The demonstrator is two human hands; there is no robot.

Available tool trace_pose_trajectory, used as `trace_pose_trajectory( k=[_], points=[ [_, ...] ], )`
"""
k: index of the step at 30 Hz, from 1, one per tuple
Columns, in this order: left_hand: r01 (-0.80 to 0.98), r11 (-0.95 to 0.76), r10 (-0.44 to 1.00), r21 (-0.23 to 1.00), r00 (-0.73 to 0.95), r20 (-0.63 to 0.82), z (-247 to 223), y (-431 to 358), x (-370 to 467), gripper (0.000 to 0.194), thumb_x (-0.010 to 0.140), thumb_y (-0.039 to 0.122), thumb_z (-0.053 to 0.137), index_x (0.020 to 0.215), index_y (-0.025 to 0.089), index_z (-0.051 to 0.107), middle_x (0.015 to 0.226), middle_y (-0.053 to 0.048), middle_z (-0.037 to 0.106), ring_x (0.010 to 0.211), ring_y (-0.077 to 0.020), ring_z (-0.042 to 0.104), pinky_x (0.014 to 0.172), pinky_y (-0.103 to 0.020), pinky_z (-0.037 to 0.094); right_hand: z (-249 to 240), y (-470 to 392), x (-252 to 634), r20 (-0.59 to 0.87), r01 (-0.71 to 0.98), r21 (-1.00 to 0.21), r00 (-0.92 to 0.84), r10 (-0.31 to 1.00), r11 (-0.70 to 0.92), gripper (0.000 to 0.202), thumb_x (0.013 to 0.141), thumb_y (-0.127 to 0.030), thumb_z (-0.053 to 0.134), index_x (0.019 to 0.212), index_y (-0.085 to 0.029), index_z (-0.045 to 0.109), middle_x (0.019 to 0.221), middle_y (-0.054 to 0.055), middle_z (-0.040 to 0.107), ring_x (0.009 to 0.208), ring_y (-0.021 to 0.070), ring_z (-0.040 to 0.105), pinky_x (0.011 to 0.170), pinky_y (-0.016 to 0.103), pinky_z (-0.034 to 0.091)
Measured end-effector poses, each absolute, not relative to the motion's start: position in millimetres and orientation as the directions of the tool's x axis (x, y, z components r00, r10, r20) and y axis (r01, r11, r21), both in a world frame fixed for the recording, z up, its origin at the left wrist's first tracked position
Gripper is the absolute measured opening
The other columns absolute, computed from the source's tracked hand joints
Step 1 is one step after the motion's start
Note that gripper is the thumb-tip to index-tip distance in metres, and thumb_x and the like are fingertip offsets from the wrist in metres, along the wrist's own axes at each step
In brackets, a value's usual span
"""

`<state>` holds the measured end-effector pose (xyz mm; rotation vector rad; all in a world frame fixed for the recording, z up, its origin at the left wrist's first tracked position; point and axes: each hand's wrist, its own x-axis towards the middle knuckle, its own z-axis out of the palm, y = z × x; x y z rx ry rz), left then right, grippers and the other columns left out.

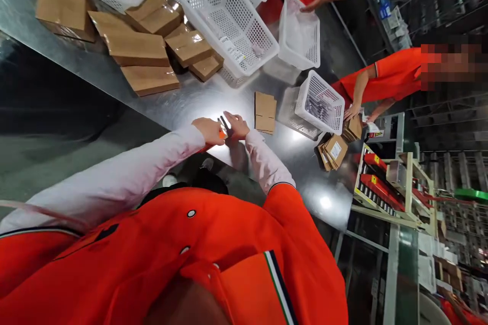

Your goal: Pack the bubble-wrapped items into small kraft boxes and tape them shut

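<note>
Both hands meet over the near edge of the metal table. My left hand is closed, with the fingers curled in. Right beside it, my right hand has its fingers bent towards the left one, one of them stretched further out. Between the two hands shows a small dark, narrow thing with an orange part; its kind is too small and too covered to tell. A flat folded brown carton lies on the table just right of my right hand.
Several brown cardboard boxes are heaped at the left. White perforated baskets stand along the far side, one with small packets. Flat cartons lie at the right. Two co-workers in orange work opposite; a roller conveyor stands beyond the table.
</note>
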<state>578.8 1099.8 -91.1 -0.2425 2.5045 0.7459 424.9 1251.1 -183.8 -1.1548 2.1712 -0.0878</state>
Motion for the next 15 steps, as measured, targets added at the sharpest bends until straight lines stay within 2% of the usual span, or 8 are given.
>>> trace_pose_trajectory(
  k=[2, 4, 9, 12, 15],
  points=[
    [-0.295, 0.851, 0.004, 0.434, -0.824, -0.567, -89, 1101, 566, 0.059, 0.085, 0.052, 0.075, 0.131, 0.018, 0.087, 0.119, -0.018, 0.084, 0.108, -0.0337, 0.077, 0.091, -0.036, 0.054, -195, 1241, 431, -0.541, -0.801, -0.385, -0.206, -0.815, 0.458, 0.123, 0.065, -0.016, 0.096, 0.175, -0.019, 0.043, 0.182, 0.021, 0.039, 0.162, 0.0441, 0.036, 0.124, 0.057, 0.046],
    [-0.286, 0.868, 0.022, 0.405, -0.793, -0.608, -89, 1099, 568, 0.062, 0.086, 0.053, 0.075, 0.14, 0.022, 0.084, 0.121, -0.015, 0.084, 0.11, -0.0325, 0.077, 0.093, -0.035, 0.053, -206, 1230, 438, -0.514, -0.838, -0.416, -0.104, -0.852, 0.353, 0.111, 0.068, -0.02, 0.095, 0.17, -0.018, 0.051, 0.176, 0.02, 0.049, 0.156, 0.0429, 0.042, 0.122, 0.056, 0.046],
    [-0.277, 0.907, 0.02, 0.316, -0.722, -0.692, -89, 1075, 633, 0.083, 0.09, 0.054, 0.068, 0.167, 0.025, 0.063, 0.131, -0.017, 0.082, 0.118, -0.0386, 0.077, 0.098, -0.038, 0.054, -220, 1219, 443, -0.442, -0.862, -0.445, -0.025, -0.897, 0.243, 0.094, 0.069, -0.029, 0.092, 0.158, -0.017, 0.063, 0.163, 0.021, 0.061, 0.142, 0.0429, 0.053, 0.112, 0.054, 0.049],
    [-0.348, 0.897, -0.004, 0.274, -0.625, -0.781, -99, 1052, 701, 0.089, 0.086, 0.056, 0.067, 0.169, 0.028, 0.061, 0.13, -0.014, 0.083, 0.117, -0.0405, 0.077, 0.096, -0.038, 0.055, -225, 1217, 442, -0.418, -0.846, -0.49, 0.016, -0.908, 0.211, 0.093, 0.067, -0.028, 0.091, 0.155, -0.014, 0.064, 0.16, 0.022, 0.063, 0.14, 0.0424, 0.057, 0.114, 0.052, 0.049],
    [-0.445, 0.867, -0.048, 0.225, -0.523, -0.851, -123, 1037, 756, 0.086, 0.088, 0.056, 0.064, 0.17, 0.032, 0.059, 0.123, -0.012, 0.084, 0.109, -0.0402, 0.078, 0.093, -0.038, 0.055, -228, 1214, 441, -0.383, -0.819, -0.548, 0.064, -0.922, 0.171, 0.088, 0.064, -0.027, 0.092, 0.148, -0.013, 0.067, 0.155, 0.022, 0.066, 0.141, 0.0415, 0.06, 0.121, 0.053, 0.045]
  ],
)
